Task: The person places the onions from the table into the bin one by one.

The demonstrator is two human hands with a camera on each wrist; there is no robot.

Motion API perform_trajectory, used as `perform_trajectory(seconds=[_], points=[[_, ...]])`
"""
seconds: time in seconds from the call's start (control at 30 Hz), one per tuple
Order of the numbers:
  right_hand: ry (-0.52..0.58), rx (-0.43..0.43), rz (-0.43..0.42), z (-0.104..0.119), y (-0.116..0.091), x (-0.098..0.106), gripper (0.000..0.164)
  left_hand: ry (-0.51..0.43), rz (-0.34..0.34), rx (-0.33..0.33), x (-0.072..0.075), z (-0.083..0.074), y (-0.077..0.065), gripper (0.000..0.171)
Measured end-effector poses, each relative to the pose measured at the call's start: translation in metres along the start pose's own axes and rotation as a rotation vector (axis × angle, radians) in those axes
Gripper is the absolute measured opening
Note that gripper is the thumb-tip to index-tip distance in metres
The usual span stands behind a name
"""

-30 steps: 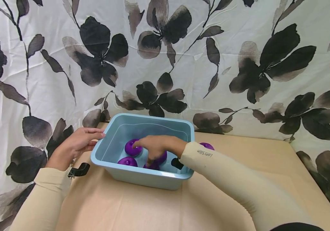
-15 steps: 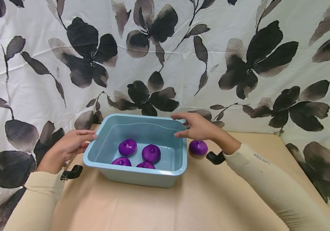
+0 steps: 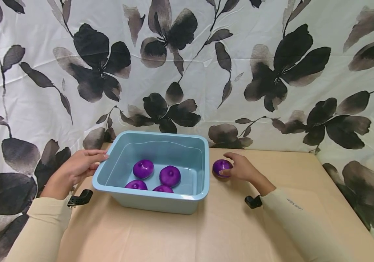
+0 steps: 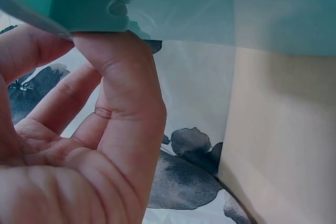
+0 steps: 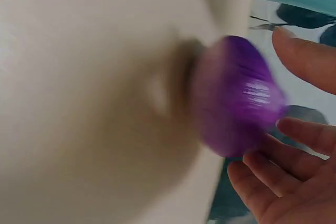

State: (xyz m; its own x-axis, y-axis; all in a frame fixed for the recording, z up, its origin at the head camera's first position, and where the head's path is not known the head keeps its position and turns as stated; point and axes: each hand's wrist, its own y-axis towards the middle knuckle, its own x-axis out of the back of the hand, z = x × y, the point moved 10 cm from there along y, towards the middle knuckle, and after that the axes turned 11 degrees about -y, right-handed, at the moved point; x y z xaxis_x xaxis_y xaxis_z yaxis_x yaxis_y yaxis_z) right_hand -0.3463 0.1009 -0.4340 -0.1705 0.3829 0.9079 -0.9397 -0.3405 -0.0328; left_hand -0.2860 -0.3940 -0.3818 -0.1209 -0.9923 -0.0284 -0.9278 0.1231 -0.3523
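Observation:
In the head view, my left hand [image 3: 77, 170] pinches the left rim of a light blue plastic basin [image 3: 151, 196]. The left wrist view shows the thumb and a finger against the basin's rim [image 4: 89, 11]. My right hand [image 3: 244, 168] is at a shiny purple onion [image 3: 222, 167] that sits on the table just right of the basin. Seen from the right wrist, the hand's fingers [image 5: 262, 182] are spread beside the onion [image 5: 239, 98], the thumb apart from it. Several similar onions [image 3: 169, 176] lie inside the basin, the front ones partly hidden by its wall.
A tan-covered table [image 3: 187, 233] carries the basin and the loose onion. Close behind stands a white curtain [image 3: 206, 83] with dark flowers. The table's right edge slopes off past my right arm.
My right hand has come out of the basin, passed over its right rim and lowered to the onion on the table. My left hand keeps its place on the rim.

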Motion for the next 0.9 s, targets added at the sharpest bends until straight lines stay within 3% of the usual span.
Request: perform_trajectory(seconds=[0.17, 0.37, 0.73, 0.9], points=[[0.054, -0.071, -0.019, -0.017, -0.004, -0.023, 0.086, 0.005, -0.005, 0.003, -0.001, -0.001, 0.0, 0.023], [0.127, -0.122, -0.076, -0.026, -0.008, -0.028, 0.083, 0.029, -0.009, 0.002, -0.003, -0.002, 0.002, 0.044], [0.135, -0.137, -0.122, -0.034, -0.013, -0.022, 0.087, 0.004, -0.008, 0.001, 0.0, 0.0, 0.001, 0.016], [0.13, -0.119, -0.134, -0.03, -0.016, -0.013, 0.085, 0.018, -0.011, 0.008, 0.001, 0.0, 0.001, 0.028]])
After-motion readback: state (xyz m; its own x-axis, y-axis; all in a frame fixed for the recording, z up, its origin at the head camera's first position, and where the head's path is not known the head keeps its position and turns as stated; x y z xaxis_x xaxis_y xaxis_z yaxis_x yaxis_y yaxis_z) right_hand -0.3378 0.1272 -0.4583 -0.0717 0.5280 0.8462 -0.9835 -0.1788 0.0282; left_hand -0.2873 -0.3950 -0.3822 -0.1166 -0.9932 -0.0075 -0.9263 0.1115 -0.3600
